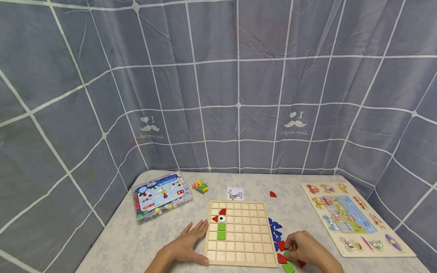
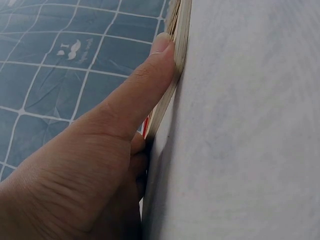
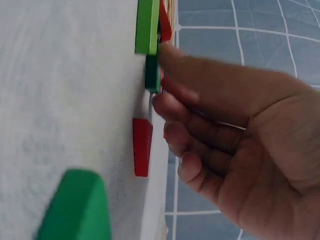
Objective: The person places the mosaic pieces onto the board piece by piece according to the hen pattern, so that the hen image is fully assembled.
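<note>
A wooden grid board (image 1: 250,244) lies on the table, with two light-green squares (image 1: 221,231), a white eye disc (image 1: 222,218), a red triangle (image 1: 214,218) and a red quarter-circle (image 1: 222,211) set in its left part. My left hand (image 1: 187,242) rests at the board's left edge, fingers spread, the thumb (image 2: 150,75) touching its rim. Right of the board, my right hand (image 1: 304,246) has curled fingers, thumb and forefinger on either side of a dark-green piece (image 3: 152,74) low at the table. Its full outline is hidden by the fingers.
Blue pieces (image 1: 275,229), red pieces (image 1: 282,258) and a light-green square (image 1: 288,267) lie beside the board. A pattern card (image 1: 235,193), a red quarter-circle (image 1: 273,194), a small toy figure (image 1: 200,186) and a bead box (image 1: 163,195) stand farther back. A picture puzzle (image 1: 355,220) lies right.
</note>
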{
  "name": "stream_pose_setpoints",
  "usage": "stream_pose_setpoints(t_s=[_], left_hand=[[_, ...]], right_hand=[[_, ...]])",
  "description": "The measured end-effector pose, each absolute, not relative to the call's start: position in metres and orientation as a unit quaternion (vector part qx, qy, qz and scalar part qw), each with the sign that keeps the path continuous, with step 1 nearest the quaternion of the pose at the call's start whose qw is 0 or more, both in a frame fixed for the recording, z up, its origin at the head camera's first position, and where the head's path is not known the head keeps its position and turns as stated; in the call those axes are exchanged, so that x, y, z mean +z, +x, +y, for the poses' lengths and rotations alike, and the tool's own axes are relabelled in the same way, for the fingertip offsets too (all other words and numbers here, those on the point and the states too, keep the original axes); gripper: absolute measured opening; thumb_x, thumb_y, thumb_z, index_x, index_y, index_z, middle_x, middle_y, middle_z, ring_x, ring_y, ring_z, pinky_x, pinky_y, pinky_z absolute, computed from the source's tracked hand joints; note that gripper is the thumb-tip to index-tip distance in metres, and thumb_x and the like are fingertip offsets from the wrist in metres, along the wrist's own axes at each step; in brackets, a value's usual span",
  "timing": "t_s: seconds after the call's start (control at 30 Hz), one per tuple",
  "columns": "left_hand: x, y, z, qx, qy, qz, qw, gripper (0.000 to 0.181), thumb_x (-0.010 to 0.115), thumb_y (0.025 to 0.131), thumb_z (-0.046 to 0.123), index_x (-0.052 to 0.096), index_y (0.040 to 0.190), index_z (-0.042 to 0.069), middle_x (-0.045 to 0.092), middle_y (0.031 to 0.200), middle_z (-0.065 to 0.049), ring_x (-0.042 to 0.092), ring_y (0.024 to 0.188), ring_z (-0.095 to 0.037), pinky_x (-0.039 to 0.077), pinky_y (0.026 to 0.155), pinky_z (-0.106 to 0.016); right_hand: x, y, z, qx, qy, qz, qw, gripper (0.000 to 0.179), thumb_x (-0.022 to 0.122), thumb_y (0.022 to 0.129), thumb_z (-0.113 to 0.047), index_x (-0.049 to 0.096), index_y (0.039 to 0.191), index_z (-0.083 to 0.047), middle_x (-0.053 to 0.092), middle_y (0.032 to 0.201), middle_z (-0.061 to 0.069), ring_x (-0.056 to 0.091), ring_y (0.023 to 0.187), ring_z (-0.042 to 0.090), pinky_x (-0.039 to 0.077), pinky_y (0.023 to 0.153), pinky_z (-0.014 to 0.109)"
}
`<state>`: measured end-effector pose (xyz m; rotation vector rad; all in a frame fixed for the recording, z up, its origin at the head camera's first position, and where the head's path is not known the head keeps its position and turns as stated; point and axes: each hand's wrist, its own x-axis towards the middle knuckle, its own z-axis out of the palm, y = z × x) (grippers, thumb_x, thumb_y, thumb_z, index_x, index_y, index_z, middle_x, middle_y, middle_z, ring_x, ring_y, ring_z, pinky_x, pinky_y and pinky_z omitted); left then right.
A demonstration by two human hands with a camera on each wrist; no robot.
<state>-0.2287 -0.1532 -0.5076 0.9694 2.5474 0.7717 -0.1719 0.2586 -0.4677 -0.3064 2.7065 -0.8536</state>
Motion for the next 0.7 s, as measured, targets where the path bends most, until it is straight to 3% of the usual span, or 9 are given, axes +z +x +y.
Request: stream_pose_setpoints(t_s=[0.17, 0.43, 0.57, 0.7], left_hand=[[-0.5068, -0.2280, -0.1536, 0.270, 0.338, 0.889, 0.152, 0.111, 0.075, 0.075, 0.058, 0.022, 0.153, 0.000, 0.018, 0.163, -0.015, 0.015, 0.151, -0.036, 0.004, 0.119, -0.064], [-0.5068, -0.2289, -0.1532, 0.271, 0.339, 0.888, 0.152, 0.110, 0.075, 0.076, 0.058, 0.022, 0.153, -0.001, 0.018, 0.163, -0.015, 0.014, 0.151, -0.037, 0.004, 0.119, -0.064], [-0.5066, -0.2288, -0.1531, 0.271, 0.338, 0.888, 0.155, 0.110, 0.075, 0.076, 0.058, 0.022, 0.153, 0.000, 0.017, 0.163, -0.015, 0.014, 0.151, -0.036, 0.003, 0.119, -0.063], [-0.5058, -0.2282, -0.1534, 0.272, 0.336, 0.888, 0.157, 0.111, 0.075, 0.075, 0.058, 0.022, 0.153, 0.000, 0.017, 0.163, -0.015, 0.014, 0.151, -0.036, 0.003, 0.119, -0.063]], right_hand=[[-0.4672, -0.1730, 0.2557, -0.298, -0.084, 0.940, 0.142, 0.018, 0.084, 0.072, -0.014, 0.067, 0.077, -0.011, 0.058, 0.067, -0.004, 0.047, 0.059, 0.011, 0.039, 0.051, 0.022], [-0.4662, -0.1752, 0.2583, -0.264, -0.052, 0.954, 0.131, 0.017, 0.073, 0.077, 0.004, 0.072, 0.083, -0.011, 0.064, 0.074, -0.002, 0.050, 0.064, 0.012, 0.044, 0.054, 0.023], [-0.4679, -0.1739, 0.2542, -0.250, -0.001, 0.960, 0.124, 0.006, 0.076, 0.079, -0.007, 0.072, 0.081, -0.011, 0.061, 0.070, -0.003, 0.050, 0.062, 0.013, 0.043, 0.053, 0.023], [-0.4691, -0.1743, 0.2498, -0.233, 0.024, 0.964, 0.128, 0.016, 0.083, 0.074, -0.018, 0.070, 0.079, -0.011, 0.059, 0.068, -0.003, 0.048, 0.063, 0.013, 0.041, 0.056, 0.024]])
